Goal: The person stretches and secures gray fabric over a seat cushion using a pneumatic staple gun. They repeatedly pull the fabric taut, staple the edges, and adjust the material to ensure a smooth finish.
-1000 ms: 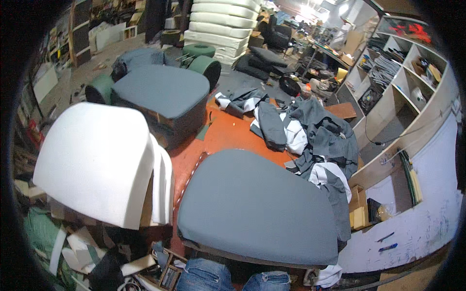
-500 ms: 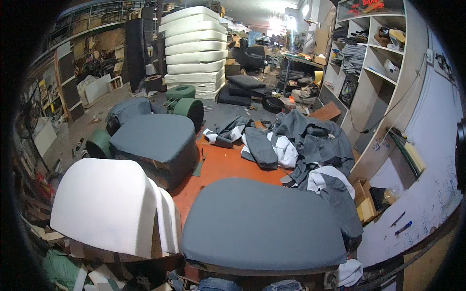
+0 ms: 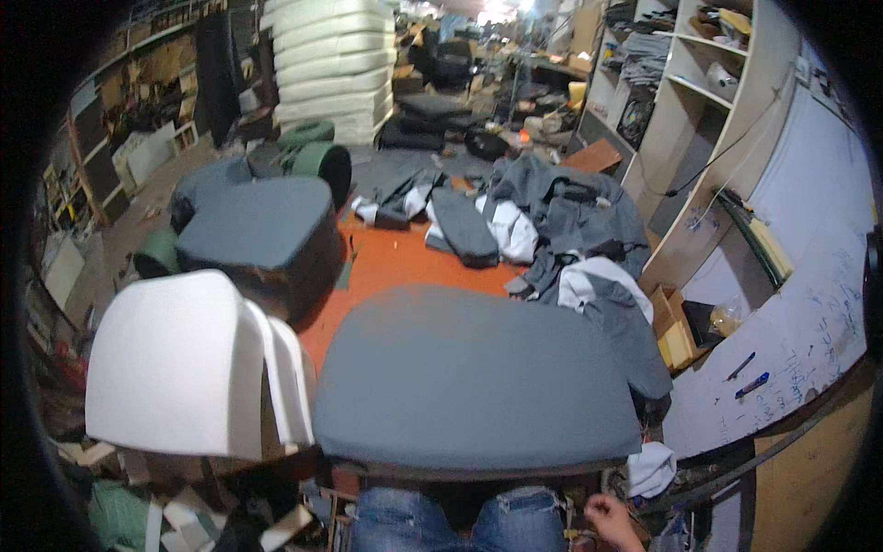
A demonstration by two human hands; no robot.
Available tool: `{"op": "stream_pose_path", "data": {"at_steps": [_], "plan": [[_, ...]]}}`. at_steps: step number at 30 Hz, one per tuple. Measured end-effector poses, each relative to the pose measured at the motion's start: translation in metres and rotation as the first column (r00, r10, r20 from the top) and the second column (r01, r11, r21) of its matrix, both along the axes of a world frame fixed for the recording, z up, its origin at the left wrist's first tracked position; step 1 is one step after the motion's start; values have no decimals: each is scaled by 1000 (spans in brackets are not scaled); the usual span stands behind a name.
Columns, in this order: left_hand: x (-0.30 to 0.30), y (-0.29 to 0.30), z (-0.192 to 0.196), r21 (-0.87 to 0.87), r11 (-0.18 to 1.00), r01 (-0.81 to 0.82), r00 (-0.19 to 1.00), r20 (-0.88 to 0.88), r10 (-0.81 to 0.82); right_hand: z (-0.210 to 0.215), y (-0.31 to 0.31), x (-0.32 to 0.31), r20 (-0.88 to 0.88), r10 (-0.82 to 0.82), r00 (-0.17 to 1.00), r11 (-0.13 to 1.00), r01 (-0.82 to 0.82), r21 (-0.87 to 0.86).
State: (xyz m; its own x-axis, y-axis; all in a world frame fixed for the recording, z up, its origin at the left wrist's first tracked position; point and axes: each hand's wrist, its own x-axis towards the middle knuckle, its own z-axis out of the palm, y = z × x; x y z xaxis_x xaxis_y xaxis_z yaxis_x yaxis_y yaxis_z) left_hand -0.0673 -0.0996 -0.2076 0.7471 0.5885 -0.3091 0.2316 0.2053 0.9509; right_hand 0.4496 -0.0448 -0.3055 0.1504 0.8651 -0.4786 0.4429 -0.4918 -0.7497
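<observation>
The grey cushion (image 3: 474,373) lies flat right in front of my knees, fully covered in its fabric as far as I can see, so the covering looks done. My right hand (image 3: 612,518) hangs loosely curled below the cushion's near right corner, gripping nothing; my left hand is out of view. Just left of the cushion lean bare white foam pieces (image 3: 179,363), and beyond its far edge lies a heap of grey covers (image 3: 561,216) on the floor, seemingly work left.

Upholstery workshop surroundings

White foam slabs (image 3: 336,64) are stacked at the back; grey fabric covers (image 3: 561,216) are heaped on the orange floor (image 3: 405,262) beside wooden shelving (image 3: 685,110).
</observation>
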Motion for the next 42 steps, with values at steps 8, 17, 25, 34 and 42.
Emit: {"op": "stream_pose_path", "data": {"at_steps": [8,17,25,34,42], "plan": [[-44,65,-13,462,605,-648,611,-159,776,-57,93,-16,-133,-666,734,738,674,21],[-22,114,-49,864,480,-149,220,-444,868,-16,132,-57,252,-397,882,801,200,564],[90,180,-32,886,452,101,670,-397,628,65,102,-144,665,-66,744,511,-548,662],[127,207,-40,869,476,131,611,-450,652,81,170,-173,733,511,450,627,-778,40],[106,239,-41,610,747,265,673,-672,310,52,186,-170,631,589,505,564,-816,127]]}}
